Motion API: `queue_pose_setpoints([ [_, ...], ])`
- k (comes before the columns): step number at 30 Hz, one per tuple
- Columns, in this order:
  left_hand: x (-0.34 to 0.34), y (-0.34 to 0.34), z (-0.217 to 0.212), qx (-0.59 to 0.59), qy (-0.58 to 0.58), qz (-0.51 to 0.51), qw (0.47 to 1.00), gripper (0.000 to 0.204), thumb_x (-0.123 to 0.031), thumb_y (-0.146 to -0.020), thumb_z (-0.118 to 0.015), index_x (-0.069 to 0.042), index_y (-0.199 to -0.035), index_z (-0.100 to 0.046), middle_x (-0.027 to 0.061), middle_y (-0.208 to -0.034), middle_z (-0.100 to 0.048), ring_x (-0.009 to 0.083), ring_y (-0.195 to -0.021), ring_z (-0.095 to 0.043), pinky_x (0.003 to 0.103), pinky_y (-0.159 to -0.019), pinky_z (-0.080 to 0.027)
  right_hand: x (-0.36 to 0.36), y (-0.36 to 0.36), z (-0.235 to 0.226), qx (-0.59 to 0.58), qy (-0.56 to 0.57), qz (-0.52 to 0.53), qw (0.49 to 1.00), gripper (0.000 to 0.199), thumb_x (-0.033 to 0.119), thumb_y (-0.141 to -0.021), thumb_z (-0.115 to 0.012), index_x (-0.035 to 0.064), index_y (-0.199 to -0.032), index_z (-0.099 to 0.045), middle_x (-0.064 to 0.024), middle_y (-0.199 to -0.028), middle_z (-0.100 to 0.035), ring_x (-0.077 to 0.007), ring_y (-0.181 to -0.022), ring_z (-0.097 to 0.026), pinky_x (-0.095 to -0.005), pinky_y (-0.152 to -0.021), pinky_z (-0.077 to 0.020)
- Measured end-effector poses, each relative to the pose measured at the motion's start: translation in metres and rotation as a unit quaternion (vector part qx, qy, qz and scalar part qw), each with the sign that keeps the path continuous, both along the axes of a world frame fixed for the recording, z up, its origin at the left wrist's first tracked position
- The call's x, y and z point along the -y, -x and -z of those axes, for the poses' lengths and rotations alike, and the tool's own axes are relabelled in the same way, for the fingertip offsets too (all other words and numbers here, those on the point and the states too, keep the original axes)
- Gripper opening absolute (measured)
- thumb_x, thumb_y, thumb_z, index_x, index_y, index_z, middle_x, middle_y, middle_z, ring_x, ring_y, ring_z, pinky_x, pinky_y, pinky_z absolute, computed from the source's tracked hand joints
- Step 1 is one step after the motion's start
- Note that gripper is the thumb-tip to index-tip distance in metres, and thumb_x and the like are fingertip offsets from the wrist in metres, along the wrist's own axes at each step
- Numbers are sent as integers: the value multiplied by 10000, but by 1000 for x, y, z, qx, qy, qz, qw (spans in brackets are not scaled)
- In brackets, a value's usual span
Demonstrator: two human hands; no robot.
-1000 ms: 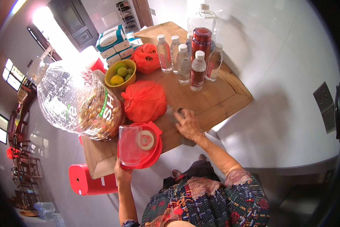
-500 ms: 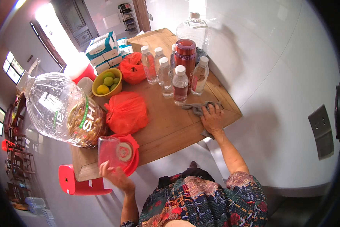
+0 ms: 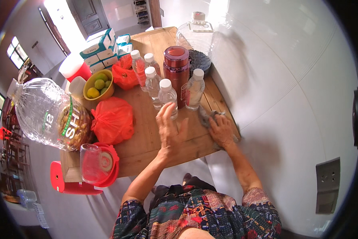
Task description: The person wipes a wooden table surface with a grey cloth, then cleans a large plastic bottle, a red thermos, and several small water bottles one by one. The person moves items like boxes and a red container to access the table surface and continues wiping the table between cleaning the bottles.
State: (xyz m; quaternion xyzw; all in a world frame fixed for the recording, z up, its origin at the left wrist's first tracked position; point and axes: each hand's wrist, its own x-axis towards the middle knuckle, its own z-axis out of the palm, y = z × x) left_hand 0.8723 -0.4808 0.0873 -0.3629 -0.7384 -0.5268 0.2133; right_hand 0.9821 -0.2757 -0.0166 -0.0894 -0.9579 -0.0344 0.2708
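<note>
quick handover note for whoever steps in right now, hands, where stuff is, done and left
Left hand: open, fingers spread, reaching over the wooden table toward the nearest small water bottle; contact cannot be told.
Right hand: pressed flat on a grey cloth near the table's right edge.
Things: five small capped bottles cluster round a tall dark red flask. A red bag lies left of the hands, and a clear cup stands on a red lid at the front left corner.
Done: cloth is down on the wood.
Left: the bottles stand where the cloth has yet to pass.
</note>
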Motion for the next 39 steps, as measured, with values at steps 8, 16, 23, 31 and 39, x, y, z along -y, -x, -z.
queue_pose_setpoints([
  [8, -110, 9, -19, -29, -5, -63, 998, 816, -57, -712, -723, 46, -1385, -273, 244, -1327, -351, 405, -1204, -365, 476, -1023, -298, 9, -14, -5, -44, 195, -77, 977, 329, 162, -730, -670, 47, -1033, -614, -114, -978, -584, -317, -936, -540, -416, -828, -438],
  [16, -157, 31, -19, -3, -32, -203, 979, 694, -104, -701, -745, -6, -1289, -389, 176, -1241, -416, 362, -1099, -415, 472, -911, -334, 6, -12, 2, -97, 260, -67, 958, 298, 153, -754, -652, 28, -1020, -603, -133, -967, -585, -333, -900, -546, -426, -798, -455],
  [23, -142, 24, 1, -50, -112, -67, 990, 372, -108, -755, -707, -24, -1060, -513, 146, -938, -566, 356, -859, -538, 438, -768, -419, 8, -14, -2, -88, 243, -55, 964, 300, 133, -749, -648, 30, -1027, -604, -133, -955, -582, -331, -906, -548, -427, -789, -456],
  [31, -72, -3, 1, -12, -42, 23, 999, 324, -149, -801, -709, -40, -1028, -506, 130, -886, -587, 305, -825, -587, 395, -744, -464, 19, -6, -45, -210, 615, 41, 759, 287, 123, -905, -530, -5, -1158, -570, -85, -1019, -605, -193, -905, -561, -329, -800, -449],
  [39, -15, -27, -3, 220, -151, 97, 959, 329, -153, -787, -719, -33, -1026, -528, 120, -941, -582, 267, -844, -592, 360, -763, -478, 110, 29, -95, -289, 465, -206, 811, 336, 195, -952, -403, -22, -1183, -516, -153, -1076, -545, -289, -993, -510, -373, -904, -389],
])
